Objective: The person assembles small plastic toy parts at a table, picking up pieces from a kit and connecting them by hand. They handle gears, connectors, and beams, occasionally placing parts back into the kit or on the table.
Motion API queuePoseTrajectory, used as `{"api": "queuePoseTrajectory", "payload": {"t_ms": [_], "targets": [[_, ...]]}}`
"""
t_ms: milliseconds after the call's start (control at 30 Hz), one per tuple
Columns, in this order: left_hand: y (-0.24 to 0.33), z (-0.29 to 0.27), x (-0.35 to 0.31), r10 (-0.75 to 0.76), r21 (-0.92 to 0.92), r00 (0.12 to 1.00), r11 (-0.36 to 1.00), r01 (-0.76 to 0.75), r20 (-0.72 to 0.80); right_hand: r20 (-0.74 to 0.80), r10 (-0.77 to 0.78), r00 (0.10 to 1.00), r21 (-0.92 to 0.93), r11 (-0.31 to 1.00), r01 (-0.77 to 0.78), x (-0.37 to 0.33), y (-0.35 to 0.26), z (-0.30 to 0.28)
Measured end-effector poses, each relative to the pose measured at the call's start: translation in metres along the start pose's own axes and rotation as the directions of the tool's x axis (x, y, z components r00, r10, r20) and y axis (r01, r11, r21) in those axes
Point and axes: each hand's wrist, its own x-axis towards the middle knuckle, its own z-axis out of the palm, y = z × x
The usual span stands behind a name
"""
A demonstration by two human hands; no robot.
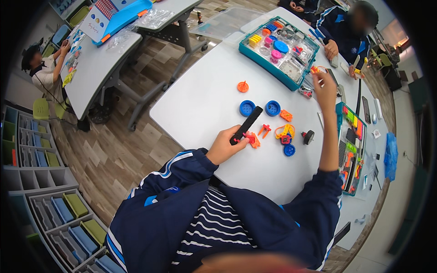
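Note:
My left hand (226, 144) is closed round a long black plastic beam (249, 122), held at a slant, with pink-red and orange pieces (251, 140) at its lower end. My right hand (325, 88) reaches forward past the near right corner of the teal parts box (268, 63). Its fingers are drawn together, and what they hold, if anything, cannot be made out. Between my arms lie two blue wheels (247, 108), an orange block (286, 115), a red pronged piece (264, 130), a yellow curved piece (283, 131), a blue gear (289, 150) and a black-tyred wheel (308, 137).
An orange disc (243, 87) lies on the white table (191, 98). A second parts case (349, 150) stands right of my right arm. Across the table sits a person (346, 29) with hands near the parts. Another table (102, 63) and a shelf of bins (68, 214) stand left.

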Motion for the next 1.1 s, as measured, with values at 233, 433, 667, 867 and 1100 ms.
{"api": "queuePoseTrajectory", "payload": {"t_ms": [233,433,667,867,1100], "targets": [[-0.002,0.0,-0.001,-0.076,-0.173,0.997,0.982,0.074,-0.005,0.182,-0.347,0.92,0.282,0.915,0.289,-0.139,-0.173,-0.014],[-0.011,0.0,0.001,0.039,-0.103,0.998,0.994,-0.045,-0.056,0.129,-0.318,0.939,0.387,0.888,0.248,-0.165,-0.187,0.009],[-0.004,0.002,-0.001,0.016,-0.22,1.0,0.975,-0.019,-0.018,0.095,-0.324,0.941,0.392,0.881,0.264,-0.18,-0.186,0.009],[-0.002,0.001,0.0,0.016,-0.152,1.0,0.988,-0.019,-0.019,0.031,-0.362,0.931,0.29,0.895,0.339,-0.184,-0.187,0.013],[-0.008,0.001,-0.001,-0.002,-0.117,0.999,0.993,-0.003,-0.041,0.092,-0.432,0.897,0.166,0.895,0.414,-0.186,-0.189,0.013]]}}
